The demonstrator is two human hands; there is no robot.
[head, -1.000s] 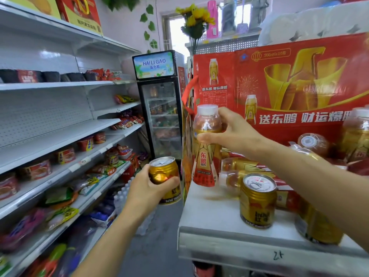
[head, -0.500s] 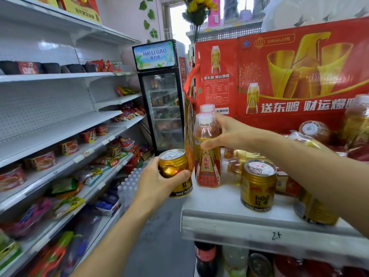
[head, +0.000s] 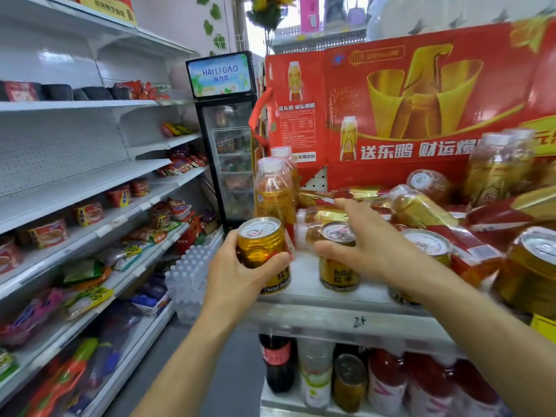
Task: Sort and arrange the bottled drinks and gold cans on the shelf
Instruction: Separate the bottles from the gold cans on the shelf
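Observation:
My left hand (head: 237, 273) grips a gold can (head: 262, 251) at the left end of the white shelf (head: 346, 319), its base at the shelf's front corner. Just behind it two orange bottled drinks (head: 272, 194) with white caps stand upright. My right hand (head: 365, 242) hovers open, fingers spread, over a second gold can (head: 338, 260) standing on the shelf; whether it touches the can I cannot tell. More gold cans (head: 428, 245) stand to the right, and several bottles (head: 418, 206) lie on their sides behind them.
A big red gift carton (head: 421, 100) stands along the shelf's back. Dark and red bottles (head: 278, 365) fill the shelf below. Snack shelves (head: 90, 206) line the left wall, a drinks fridge (head: 228, 139) stands at the aisle's end, and a pack of water bottles (head: 189, 275) sits on the floor.
My right hand set the orange bottle upright at the shelf's left end, let it go and moved over a standing gold can. My left hand brought its can to the shelf's corner.

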